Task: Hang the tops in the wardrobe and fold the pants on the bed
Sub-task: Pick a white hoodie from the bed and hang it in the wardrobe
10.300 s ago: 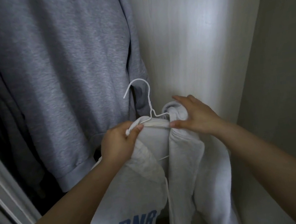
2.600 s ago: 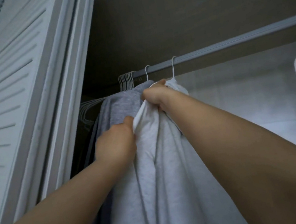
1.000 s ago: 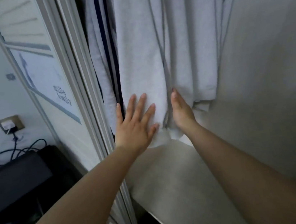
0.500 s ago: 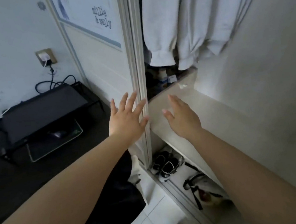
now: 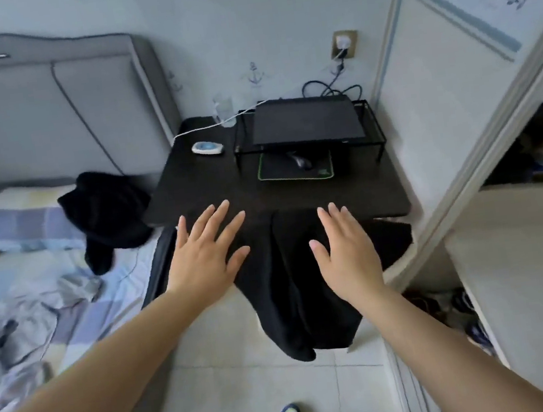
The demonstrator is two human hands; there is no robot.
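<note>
1. Head view, hands: your left hand and right hand both reach forward in the middle of the frame, fingers spread and straight, grasping nothing. They hover over the near edge of the black desk, which looks like a reach for the next garment.

2. Head view, task things: a black garment, probably pants, is draped over the desk's front edge and hangs toward the tiled floor, directly between and below your two hands. A second dark garment lies crumpled at the left of the frame on the bed, against the pillow. Whether it is a top or pants cannot be told.

3. Head view, surroundings: at upper centre a wire stand carries a closed laptop, with a mouse on a mouse pad beneath. A white cable runs across the desk to a wall socket. The wardrobe door frame slants down the right side, close to the draped garment.

4. Judgement: lifting the draped garment straight up and away from the desk should avoid dragging the cable or the stand. The bed's rumpled bedding leaves little flat space for folding.
</note>
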